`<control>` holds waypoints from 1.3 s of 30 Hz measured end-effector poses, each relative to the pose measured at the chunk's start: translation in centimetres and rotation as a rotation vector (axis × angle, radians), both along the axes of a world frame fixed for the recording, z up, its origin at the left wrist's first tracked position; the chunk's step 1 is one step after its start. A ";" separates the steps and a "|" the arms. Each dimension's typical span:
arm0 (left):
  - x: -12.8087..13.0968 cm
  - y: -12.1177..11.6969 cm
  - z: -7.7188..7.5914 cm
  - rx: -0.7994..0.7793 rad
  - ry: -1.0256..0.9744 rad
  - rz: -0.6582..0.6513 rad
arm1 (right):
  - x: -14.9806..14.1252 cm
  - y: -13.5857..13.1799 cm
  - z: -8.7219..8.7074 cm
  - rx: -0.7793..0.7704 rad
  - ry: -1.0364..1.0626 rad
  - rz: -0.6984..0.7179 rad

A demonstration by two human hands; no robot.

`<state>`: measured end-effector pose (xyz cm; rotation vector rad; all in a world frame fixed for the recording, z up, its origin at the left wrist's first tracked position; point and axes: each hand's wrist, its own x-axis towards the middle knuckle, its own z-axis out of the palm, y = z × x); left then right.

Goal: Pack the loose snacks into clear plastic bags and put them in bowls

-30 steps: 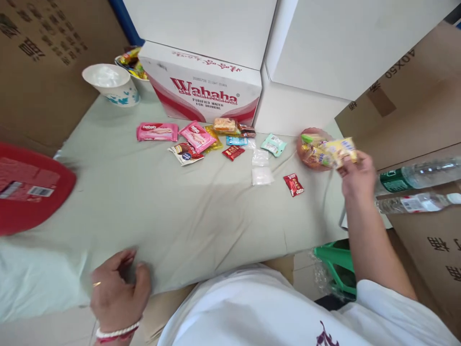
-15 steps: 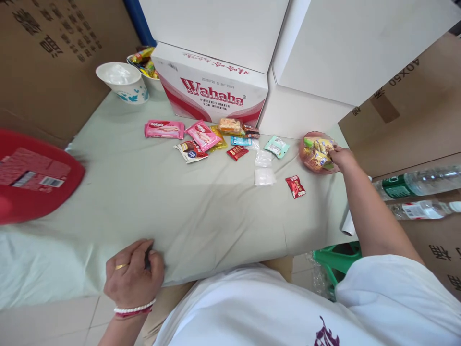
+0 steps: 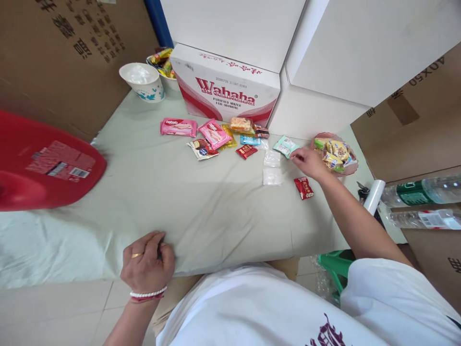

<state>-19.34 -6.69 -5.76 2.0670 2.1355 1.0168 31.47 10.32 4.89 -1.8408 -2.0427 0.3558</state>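
Observation:
My right hand point(image 3: 309, 162) reaches across the table, its bent fingers stretched to the lower right edge of a mint-green snack packet point(image 3: 285, 146). Just right of that hand, a pinkish clear bowl point(image 3: 355, 168) holds several yellow packets point(image 3: 338, 150). A red packet point(image 3: 304, 188) lies below the hand, and two clear plastic packets point(image 3: 272, 176) lie to its left. My left hand point(image 3: 148, 262) rests closed on the table's front edge; a dark patch shows between thumb and forefinger, too hidden to name.
Pink wafer packs point(image 3: 178, 127) and several small snacks lie before a Wahaha water carton point(image 3: 226, 91). A paper cup point(image 3: 146, 86) stands back left, a large red jug point(image 3: 54, 163) at left. Plastic bottles point(image 3: 414, 192) and a white roll point(image 3: 374, 196) are at right.
My right hand has left the bowl of yellow packets and moved left to the mint-green packet. The view has shifted slightly; my left hand stays at the table edge.

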 end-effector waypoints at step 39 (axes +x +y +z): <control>12.9 2.9 4.0 -0.695 -1.703 -0.339 | -15.8 -14.6 -5.4 -0.485 1.418 -0.420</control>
